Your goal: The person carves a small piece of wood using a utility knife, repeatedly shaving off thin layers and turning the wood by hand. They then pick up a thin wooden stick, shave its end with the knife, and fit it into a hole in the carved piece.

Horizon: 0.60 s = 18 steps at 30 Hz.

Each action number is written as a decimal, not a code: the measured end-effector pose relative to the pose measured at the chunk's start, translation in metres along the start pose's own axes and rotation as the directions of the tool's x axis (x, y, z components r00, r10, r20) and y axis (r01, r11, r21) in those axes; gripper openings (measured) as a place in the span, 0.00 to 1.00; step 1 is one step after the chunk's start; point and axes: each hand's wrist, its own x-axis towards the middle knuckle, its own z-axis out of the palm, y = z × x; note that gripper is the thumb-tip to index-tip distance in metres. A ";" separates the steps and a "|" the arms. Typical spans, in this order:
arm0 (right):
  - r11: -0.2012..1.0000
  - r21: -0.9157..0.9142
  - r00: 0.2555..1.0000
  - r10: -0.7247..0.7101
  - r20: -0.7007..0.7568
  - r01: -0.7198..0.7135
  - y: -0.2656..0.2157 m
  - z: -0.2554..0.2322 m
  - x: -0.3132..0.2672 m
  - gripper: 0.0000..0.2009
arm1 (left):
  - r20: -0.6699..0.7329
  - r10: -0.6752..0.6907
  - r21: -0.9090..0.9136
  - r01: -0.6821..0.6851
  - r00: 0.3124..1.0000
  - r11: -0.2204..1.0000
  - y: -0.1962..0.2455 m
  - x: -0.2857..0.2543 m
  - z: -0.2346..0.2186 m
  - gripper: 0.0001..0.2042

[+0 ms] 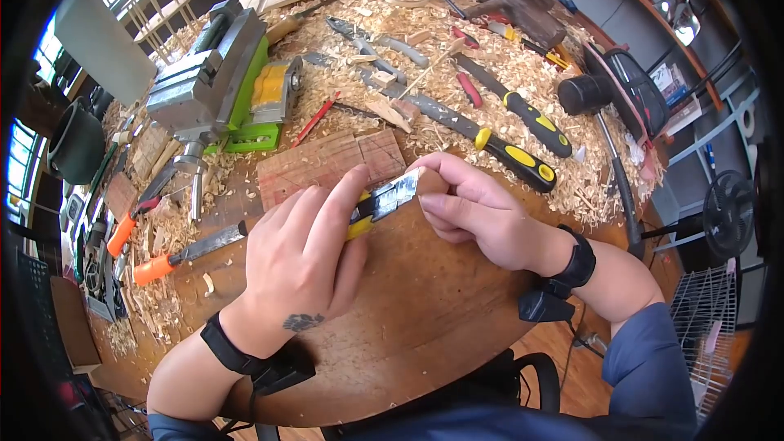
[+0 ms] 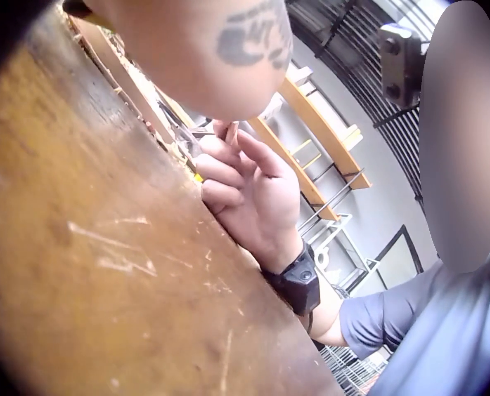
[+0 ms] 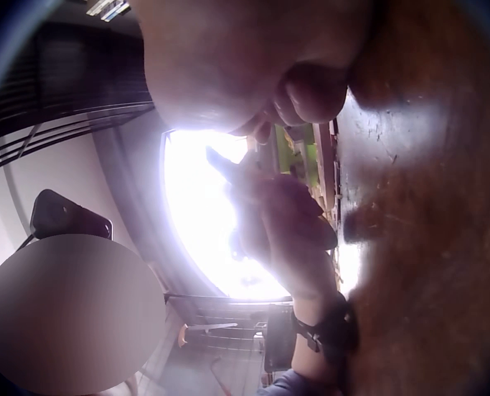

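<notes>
In the head view, the left hand [image 1: 302,249] grips a tool [image 1: 389,198] with a yellow and black body and a shiny metal part pointing right. Against its far end is a small brown wooden piece [image 1: 430,183], pinched between thumb and fingers of the right hand [image 1: 486,211]. Both hands are close together above the bench. The left wrist view has the left hand [image 2: 203,49] near the camera and the right hand [image 2: 253,194] beyond it. Dark in the right wrist view are the right hand [image 3: 245,58] and left hand [image 3: 286,223]; the tool's contact edge is hidden.
Wood shavings cover the back of the bench [image 1: 441,278]. Around lie a red-marked board [image 1: 318,167], a vise [image 1: 192,86], yellow-black handled files [image 1: 523,162], a mallet [image 1: 584,95], a red pencil [image 1: 317,117] and an orange-handled tool [image 1: 153,269]. A fan [image 1: 728,214] stands at right.
</notes>
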 end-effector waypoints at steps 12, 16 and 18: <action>0.985 -0.170 0.999 0.037 0.017 -0.033 0.002 0.001 -0.002 0.29 | 0.078 0.042 0.077 -0.048 0.996 0.996 0.002 0.001 0.007 0.27; 0.964 -0.261 0.997 0.063 0.048 -0.048 -0.003 -0.001 -0.003 0.29 | 0.056 0.058 0.127 -0.065 0.997 0.990 0.003 0.003 0.010 0.25; 0.971 -0.233 0.997 0.065 0.047 -0.052 -0.002 -0.002 -0.003 0.28 | 0.054 0.074 0.137 -0.081 0.996 0.987 0.002 0.003 0.010 0.26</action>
